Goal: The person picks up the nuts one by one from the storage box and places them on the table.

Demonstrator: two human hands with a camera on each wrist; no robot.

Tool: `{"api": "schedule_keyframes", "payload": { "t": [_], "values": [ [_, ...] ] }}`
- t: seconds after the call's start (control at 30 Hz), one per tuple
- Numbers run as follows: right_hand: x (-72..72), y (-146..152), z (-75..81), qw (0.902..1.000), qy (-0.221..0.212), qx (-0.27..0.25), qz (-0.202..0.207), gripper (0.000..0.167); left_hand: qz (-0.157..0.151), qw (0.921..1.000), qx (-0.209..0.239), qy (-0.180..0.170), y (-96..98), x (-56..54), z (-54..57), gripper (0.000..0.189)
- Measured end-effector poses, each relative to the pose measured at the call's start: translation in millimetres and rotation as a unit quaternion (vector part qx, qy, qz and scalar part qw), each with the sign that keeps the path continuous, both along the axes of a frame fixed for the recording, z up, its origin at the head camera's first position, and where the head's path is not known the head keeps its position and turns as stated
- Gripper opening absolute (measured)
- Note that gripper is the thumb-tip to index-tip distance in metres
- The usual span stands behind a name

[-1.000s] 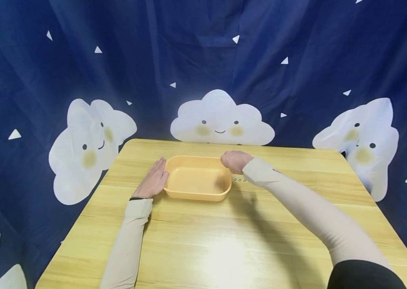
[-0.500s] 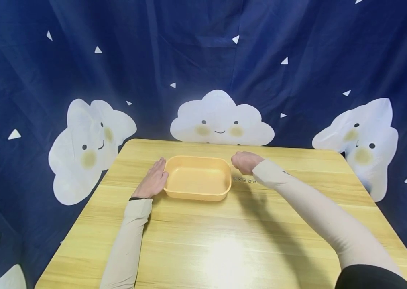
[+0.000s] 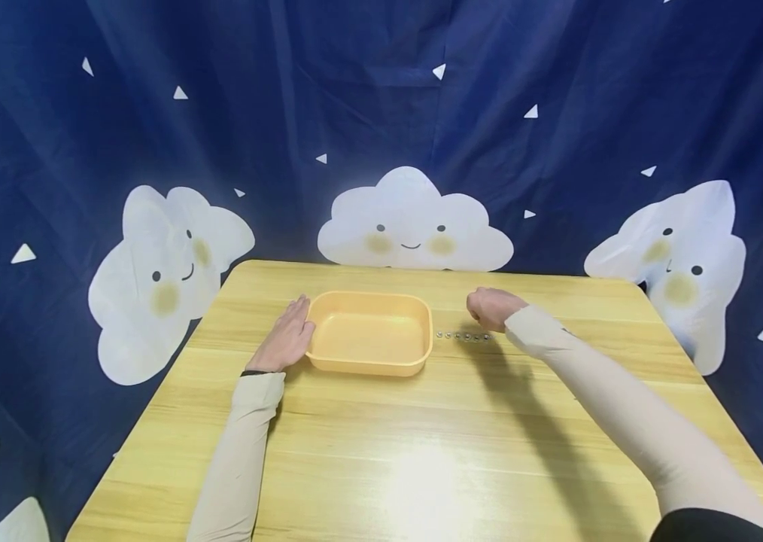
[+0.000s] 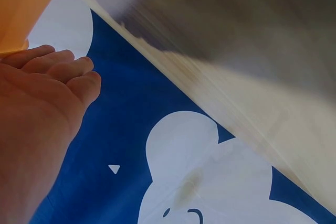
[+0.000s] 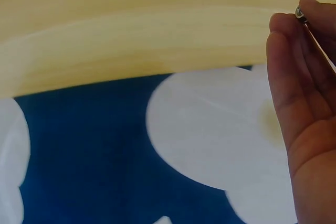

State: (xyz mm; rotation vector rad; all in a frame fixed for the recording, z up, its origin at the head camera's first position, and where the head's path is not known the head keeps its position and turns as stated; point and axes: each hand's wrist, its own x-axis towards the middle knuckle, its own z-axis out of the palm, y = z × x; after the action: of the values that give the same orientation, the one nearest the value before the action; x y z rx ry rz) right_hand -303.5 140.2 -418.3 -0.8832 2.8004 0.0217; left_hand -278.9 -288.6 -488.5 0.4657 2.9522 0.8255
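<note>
A shallow yellow-orange plastic tray (image 3: pixel 371 366) stands on the wooden table, its inside bare. My left hand (image 3: pixel 284 336) rests along the tray's left end with fingers straight and the thumb at the rim. In the left wrist view, those fingers (image 4: pixel 68 74) lie against the orange tray wall (image 4: pixel 26 9). To the right of the tray, my right hand (image 3: pixel 495 308) is raised over the far end of a row of several small shiny metal pieces (image 3: pixel 457 336). Between thumb and fingertips it pinches one small silvery piece (image 5: pixel 300 13), as the right wrist view shows.
The light wooden table (image 3: pixel 354 452) has a bright glare spot near its front. A dark blue curtain (image 3: pixel 381 90) with white clouds hangs right behind the table's back edge and along both sides.
My right hand has moved right, away from the tray's right rim, and more of the metal row shows. The left hand and the tray have stayed in place.
</note>
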Motion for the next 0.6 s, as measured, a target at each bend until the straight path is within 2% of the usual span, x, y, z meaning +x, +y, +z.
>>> {"api": "schedule_keyframes", "payload": {
  "t": [0.33,0.6],
  "values": [
    [5.9,31.0,-22.6,0.9995,0.003,-0.029,-0.015,0.046,-0.002,1.0,-0.005,0.003,-0.7,-0.1,-0.6,0.062],
    [8.8,42.2,-36.9,0.9992,0.003,-0.035,-0.018,0.046,0.002,1.0,0.002,-0.007,-0.6,0.7,0.6,0.062]
  ]
}}
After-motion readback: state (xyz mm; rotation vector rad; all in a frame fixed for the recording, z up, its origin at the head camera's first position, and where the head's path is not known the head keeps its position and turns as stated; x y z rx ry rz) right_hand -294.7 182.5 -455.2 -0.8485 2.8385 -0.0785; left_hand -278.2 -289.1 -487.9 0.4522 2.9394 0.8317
